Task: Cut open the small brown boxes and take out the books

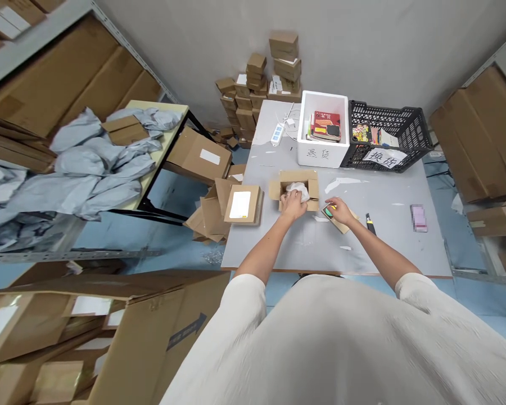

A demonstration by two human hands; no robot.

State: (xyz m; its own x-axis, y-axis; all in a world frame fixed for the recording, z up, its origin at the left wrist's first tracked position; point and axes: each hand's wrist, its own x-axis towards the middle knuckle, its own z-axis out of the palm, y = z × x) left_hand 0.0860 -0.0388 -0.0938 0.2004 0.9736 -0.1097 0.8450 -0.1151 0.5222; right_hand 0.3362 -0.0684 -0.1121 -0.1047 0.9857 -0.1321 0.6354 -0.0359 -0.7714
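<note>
L grip (294, 206) on wrap (304, 193) in box (313, 204) | R grip (340, 212) on bk (329, 212) | cutter (370, 224), pcl (242, 205) nrby

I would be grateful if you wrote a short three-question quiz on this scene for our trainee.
1. Which of the person's hands reaches into the small open carton?
2. True or false: in the picture, the white foam box stands to the right of the black crate.
3. Fill in: the red book lies in the ____.

Key: 1. The left hand. 2. False; it stands to the left. 3. White foam box.
</note>
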